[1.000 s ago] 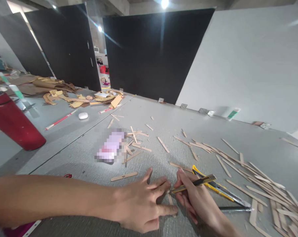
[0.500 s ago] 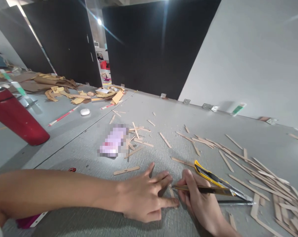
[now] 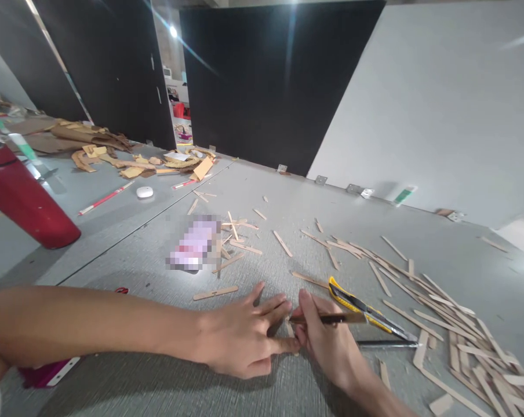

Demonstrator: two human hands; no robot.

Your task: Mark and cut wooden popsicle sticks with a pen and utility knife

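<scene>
- A yellow utility knife (image 3: 366, 305) lies on a grey tabletop (image 3: 262, 180); places below are told from this knife.
- The left hand (image 3: 242, 335) is to the knife's left, palm down with fingers spread. It grasps nothing between thumb and fingers; its fingertips rest around a short wooden stick (image 3: 290, 330).
- That stick lies left of the knife and a little nearer the wearer, partly hidden by the fingers.
- The right hand (image 3: 329, 343) is just on the knife's near side, closed in a pen-like pinch around a slim dark-brown tool (image 3: 342, 318). The tool's left tip is at the stick; whether it touches is too small to tell.
- A thin black bar (image 3: 388, 344) lies just nearer than the knife.
- A heap of wooden sticks (image 3: 457, 318) spreads to the knife's right.
- Left of the knife and farther back is a pixelated purple item (image 3: 196, 242), with loose sticks beside it.
- Well to the knife's left stands a red bottle (image 3: 33, 202).
- Far beyond the knife rise a black panel (image 3: 275, 87) and a white panel (image 3: 440, 104).
</scene>
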